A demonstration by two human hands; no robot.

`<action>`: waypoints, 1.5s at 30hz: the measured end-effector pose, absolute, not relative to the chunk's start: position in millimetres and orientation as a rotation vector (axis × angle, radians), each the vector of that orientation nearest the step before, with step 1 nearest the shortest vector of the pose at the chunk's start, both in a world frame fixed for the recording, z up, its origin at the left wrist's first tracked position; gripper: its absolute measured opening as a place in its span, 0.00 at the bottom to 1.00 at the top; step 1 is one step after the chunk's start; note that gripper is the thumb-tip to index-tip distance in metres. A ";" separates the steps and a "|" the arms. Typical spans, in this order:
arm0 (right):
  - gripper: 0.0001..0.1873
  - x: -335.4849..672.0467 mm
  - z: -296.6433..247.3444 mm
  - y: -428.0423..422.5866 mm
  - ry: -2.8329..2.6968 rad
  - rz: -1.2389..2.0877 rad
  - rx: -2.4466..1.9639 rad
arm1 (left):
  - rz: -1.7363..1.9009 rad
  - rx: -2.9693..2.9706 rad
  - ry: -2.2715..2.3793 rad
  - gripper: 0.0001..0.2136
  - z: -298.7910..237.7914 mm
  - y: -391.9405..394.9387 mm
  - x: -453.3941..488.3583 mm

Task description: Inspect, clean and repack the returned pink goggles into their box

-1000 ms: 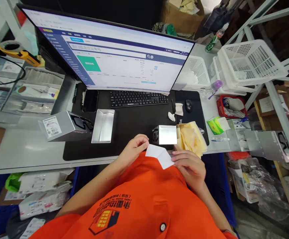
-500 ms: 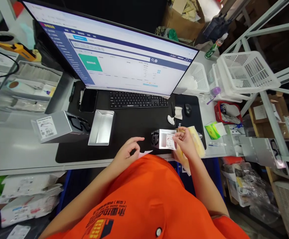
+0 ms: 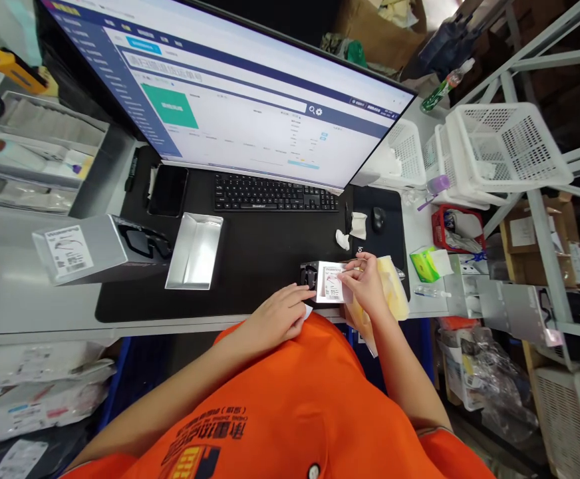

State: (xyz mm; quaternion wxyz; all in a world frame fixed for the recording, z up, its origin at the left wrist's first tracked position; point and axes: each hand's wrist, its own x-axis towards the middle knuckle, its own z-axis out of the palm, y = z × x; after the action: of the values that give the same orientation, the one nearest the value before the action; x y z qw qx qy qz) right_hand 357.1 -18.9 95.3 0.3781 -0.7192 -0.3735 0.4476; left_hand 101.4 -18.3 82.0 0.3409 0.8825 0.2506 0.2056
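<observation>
A small silver box (image 3: 320,283) lies on the black desk mat (image 3: 250,256) near the front edge, with dark glasses showing at its left end. My right hand (image 3: 367,285) presses a white printed label (image 3: 332,283) onto the box, fingers pinched at the label's edge. My left hand (image 3: 283,316) rests by the box's left end, fingers curled over a white backing paper (image 3: 308,311). A stack of yellow cloths (image 3: 392,293) lies under my right hand.
An open silver tray (image 3: 194,251) and a labelled silver box (image 3: 88,247) with black glasses (image 3: 143,241) lie at left. Keyboard (image 3: 275,194), monitor (image 3: 230,100), phone (image 3: 167,189) and mouse (image 3: 378,218) sit behind. White baskets (image 3: 504,143) stand at right.
My hands peeled the label off its white backing near my chest. My right hand carried the label up to the small box and my left hand followed with the backing paper.
</observation>
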 end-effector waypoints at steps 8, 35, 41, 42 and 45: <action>0.30 352.0 95.4 -17.3 -0.904 1.109 -1.869 | 0.486 2.459 0.605 0.07 74.2 -12.7 115.5; 0.25 348.7 99.9 -12.8 -0.894 1.114 -1.946 | 0.422 2.449 0.557 0.06 66.8 -6.2 117.1; 0.26 349.7 98.3 -11.3 -0.930 1.106 -1.987 | 0.418 2.444 0.551 0.05 67.1 -5.2 117.1; 0.26 349.8 98.0 -11.0 -0.935 1.106 -1.992 | 0.418 2.442 0.550 0.05 67.4 -5.1 117.3; 0.26 350.4 97.4 -9.9 -0.949 1.103 -2.006 | 0.412 2.446 0.551 0.06 68.7 -5.1 118.3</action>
State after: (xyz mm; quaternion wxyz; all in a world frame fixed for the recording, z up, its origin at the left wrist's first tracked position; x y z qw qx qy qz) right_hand 350.4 -9.9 97.4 0.3255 -0.7655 -0.3619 0.4209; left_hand 118.3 -5.1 68.7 0.2958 0.9195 0.2073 0.1549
